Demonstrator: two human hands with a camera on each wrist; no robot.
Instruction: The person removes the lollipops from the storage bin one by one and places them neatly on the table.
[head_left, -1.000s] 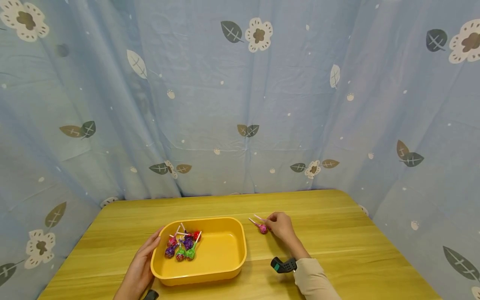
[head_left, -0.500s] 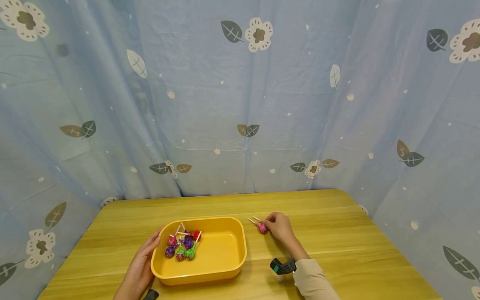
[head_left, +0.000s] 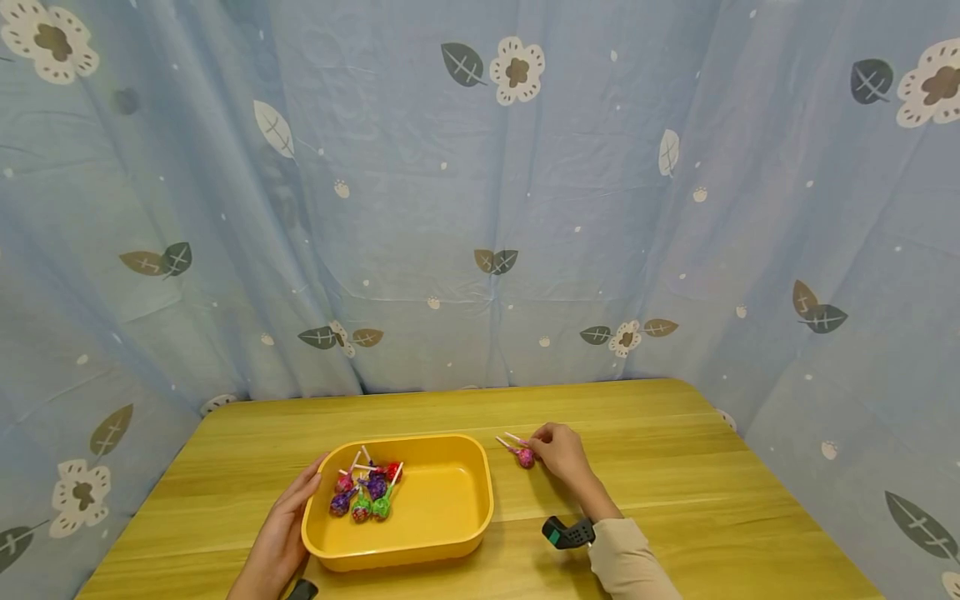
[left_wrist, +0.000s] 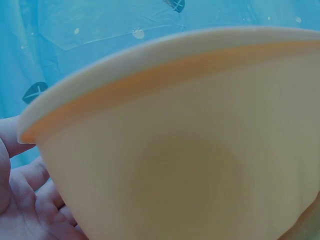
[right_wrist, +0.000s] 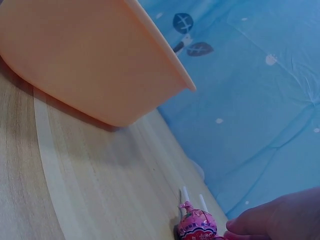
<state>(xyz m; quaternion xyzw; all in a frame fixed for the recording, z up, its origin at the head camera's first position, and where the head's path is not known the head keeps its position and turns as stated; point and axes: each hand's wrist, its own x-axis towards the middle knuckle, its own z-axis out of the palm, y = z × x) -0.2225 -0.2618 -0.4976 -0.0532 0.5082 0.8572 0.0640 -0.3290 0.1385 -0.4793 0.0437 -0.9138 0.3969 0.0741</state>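
Observation:
A yellow plastic basin [head_left: 450, 508] stands on the table, with several wrapped lollipops [head_left: 377, 485] in purple, green, red and pink gathered in its left part. My left hand [head_left: 276, 537] rests along the basin's left outer wall, its fingers reaching up to the rim; the left wrist view shows the fingers [left_wrist: 32, 175] against that wall. To the right of the basin, a pink lollipop [head_left: 526, 458] lies on the table. My right hand [head_left: 558, 450] pinches a second lollipop beside it, whose stick [head_left: 516, 437] points left; its candy end is mostly hidden by the fingers.
The wooden table [head_left: 675, 500] extends around the basin. Behind it hangs a blue curtain [head_left: 420, 192] with flowers and leaves, reaching down to the far edge. A black wrist camera [head_left: 567, 532] sits on the right wrist.
The second lollipop's stick has shifted slightly left and down, closer to the first lollipop. The right hand has barely moved; the left hand and the basin have stayed put.

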